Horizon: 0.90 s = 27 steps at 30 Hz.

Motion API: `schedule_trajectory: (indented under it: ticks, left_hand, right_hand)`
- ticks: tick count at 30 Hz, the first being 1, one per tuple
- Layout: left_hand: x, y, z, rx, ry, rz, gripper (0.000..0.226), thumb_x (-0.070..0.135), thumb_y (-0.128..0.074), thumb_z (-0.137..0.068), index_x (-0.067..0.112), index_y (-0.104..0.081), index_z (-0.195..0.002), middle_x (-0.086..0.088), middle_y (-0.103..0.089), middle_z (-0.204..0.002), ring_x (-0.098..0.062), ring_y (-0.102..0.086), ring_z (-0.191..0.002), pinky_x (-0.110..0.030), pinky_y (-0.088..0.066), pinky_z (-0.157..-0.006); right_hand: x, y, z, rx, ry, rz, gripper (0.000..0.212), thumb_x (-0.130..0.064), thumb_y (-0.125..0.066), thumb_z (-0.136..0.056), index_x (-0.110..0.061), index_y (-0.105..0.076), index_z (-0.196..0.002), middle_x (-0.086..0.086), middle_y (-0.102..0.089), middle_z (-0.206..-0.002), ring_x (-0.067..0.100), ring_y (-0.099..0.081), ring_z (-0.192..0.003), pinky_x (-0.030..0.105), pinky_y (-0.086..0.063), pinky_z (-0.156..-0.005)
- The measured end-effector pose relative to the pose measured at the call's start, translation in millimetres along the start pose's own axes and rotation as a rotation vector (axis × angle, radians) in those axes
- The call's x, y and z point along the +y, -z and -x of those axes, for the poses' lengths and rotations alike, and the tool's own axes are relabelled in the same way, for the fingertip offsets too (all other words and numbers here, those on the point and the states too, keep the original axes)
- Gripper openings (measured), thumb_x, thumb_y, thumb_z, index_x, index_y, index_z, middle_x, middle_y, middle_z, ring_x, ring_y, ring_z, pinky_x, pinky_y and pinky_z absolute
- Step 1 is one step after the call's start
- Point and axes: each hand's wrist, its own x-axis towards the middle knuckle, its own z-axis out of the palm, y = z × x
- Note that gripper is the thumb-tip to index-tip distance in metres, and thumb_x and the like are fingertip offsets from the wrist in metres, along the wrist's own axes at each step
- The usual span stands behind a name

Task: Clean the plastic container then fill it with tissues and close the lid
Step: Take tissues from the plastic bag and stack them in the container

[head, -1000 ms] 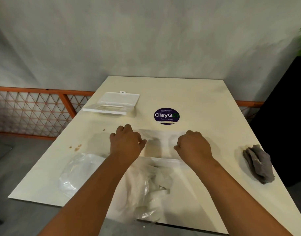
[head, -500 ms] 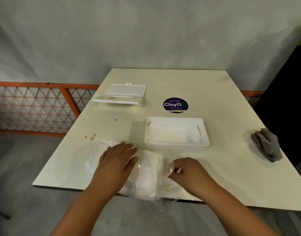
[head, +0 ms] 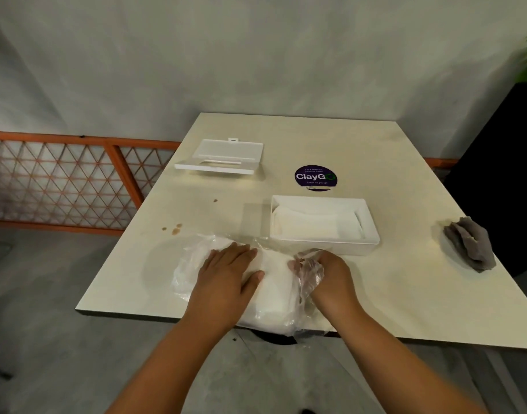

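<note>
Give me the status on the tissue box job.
Partly filled: the container already holds tissues, and the grey cloth lies aside. In hand: the left hand presses the tissue bag flat while the right hand grips its plastic. Left: adding the rest and fitting the lid, off near the far-left edge.

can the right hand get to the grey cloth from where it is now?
Probably yes. The grey cloth lies alone near the table's right edge, with bare tabletop between it and the right hand. But that hand's fingers currently grip the plastic bag; it would need to release first.

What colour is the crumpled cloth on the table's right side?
Grey; the cloth shows clearly in the head view.
</note>
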Motion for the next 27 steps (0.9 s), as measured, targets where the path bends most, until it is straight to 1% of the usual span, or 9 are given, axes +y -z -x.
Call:
schedule_trajectory:
  ticks: [4, 6, 9, 11, 15, 18, 20, 24, 27]
  left_hand:
    - [2, -1, -1, 0.011, 0.004, 0.015, 0.063, 0.057, -0.027, -0.088, 0.022, -0.056, -0.131, 0.002, -0.055, -0.136, -0.019, -0.046, -0.130, -0.032, -0.015, -0.111]
    - [2, -1, -1, 0.016, 0.001, 0.004, 0.061, 0.056, -0.029, -0.089, 0.022, -0.057, -0.130, 0.001, -0.056, -0.135, -0.020, -0.048, -0.129, -0.034, -0.017, -0.111]
    - [2, -1, -2, 0.030, 0.003, -0.008, 0.059, 0.056, -0.029, -0.089, 0.023, -0.057, -0.129, 0.002, -0.056, -0.134, -0.019, -0.048, -0.128, -0.033, -0.017, -0.111]
    - [2, 0, -2, 0.025, 0.009, -0.012, 0.058, 0.056, -0.030, -0.090, 0.024, -0.055, -0.131, 0.003, -0.054, -0.136, -0.017, -0.045, -0.131, -0.031, -0.013, -0.111]
    - [2, 0, -2, 0.027, 0.005, -0.010, 0.058, 0.056, -0.029, -0.090, 0.024, -0.055, -0.131, 0.003, -0.053, -0.137, -0.017, -0.043, -0.132, -0.032, -0.014, -0.112]
    - [4, -2, -2, 0.028, 0.008, -0.019, 0.060, 0.056, -0.026, -0.089, 0.023, -0.056, -0.130, 0.002, -0.055, -0.135, -0.018, -0.046, -0.130, -0.036, -0.020, -0.112]
    - [5, -2, -2, 0.026, 0.014, -0.021, 0.060, 0.055, -0.027, -0.089, 0.022, -0.057, -0.129, 0.001, -0.056, -0.134, -0.019, -0.048, -0.128, -0.038, -0.024, -0.112]
    - [7, -2, -2, 0.028, 0.018, -0.012, 0.053, 0.052, -0.034, -0.091, 0.022, -0.058, -0.128, 0.001, -0.056, -0.133, -0.021, -0.049, -0.127, -0.040, -0.025, -0.112]
    - [9, -1, -1, 0.041, 0.023, 0.000, 0.043, 0.045, -0.049, -0.093, 0.020, -0.059, -0.127, -0.001, -0.056, -0.133, -0.022, -0.050, -0.126, -0.041, -0.024, -0.112]
  right_hand:
    - [-11, 3, -1, -0.056, -0.145, -0.181, 0.009, -0.013, -0.071, -0.084, -0.012, -0.069, -0.075, 0.005, -0.070, -0.076, 0.019, -0.065, -0.072, 0.028, -0.051, -0.064]
    - [-13, 4, -1, -0.079, -0.198, -0.293, 0.016, -0.005, -0.064, -0.087, -0.012, -0.068, -0.074, 0.011, -0.071, -0.082, 0.025, -0.065, -0.073, 0.029, -0.050, -0.061]
    - [-13, 8, -1, -0.094, -0.197, -0.384, 0.019, -0.005, -0.057, -0.092, -0.015, -0.069, -0.081, 0.009, -0.072, -0.090, 0.023, -0.065, -0.074, 0.027, -0.049, -0.056]
    - [-8, 11, -1, -0.064, -0.164, -0.371, 0.010, -0.013, -0.058, -0.092, -0.016, -0.068, -0.090, 0.003, -0.072, -0.091, 0.019, -0.066, -0.080, 0.027, -0.051, -0.063]
    - [7, 12, -1, 0.046, -0.284, -0.584, 0.009, -0.018, -0.059, -0.092, -0.012, -0.055, -0.088, 0.012, -0.061, -0.086, 0.024, -0.054, -0.078, 0.036, -0.041, -0.067]
    - [9, 10, 4, -0.029, -0.374, -0.706, 0.027, -0.021, -0.075, -0.084, -0.009, -0.058, -0.102, 0.008, -0.071, -0.098, 0.027, -0.068, -0.088, 0.043, -0.056, -0.080]
    - [8, 10, 9, -0.087, -0.380, -0.681, 0.033, -0.021, -0.080, -0.079, -0.009, -0.064, -0.106, 0.007, -0.075, -0.099, 0.027, -0.072, -0.091, 0.049, -0.057, -0.085]
    - [8, 13, 14, -0.018, -0.307, -0.611, 0.014, -0.013, -0.070, -0.087, -0.012, -0.071, -0.100, 0.006, -0.076, -0.094, 0.028, -0.071, -0.091, 0.049, -0.056, -0.087]
    - [9, 20, 15, 0.088, -0.296, -0.652, 0.015, -0.016, -0.064, -0.091, -0.016, -0.066, -0.107, 0.004, -0.073, -0.100, 0.023, -0.069, -0.092, 0.044, -0.056, -0.086]
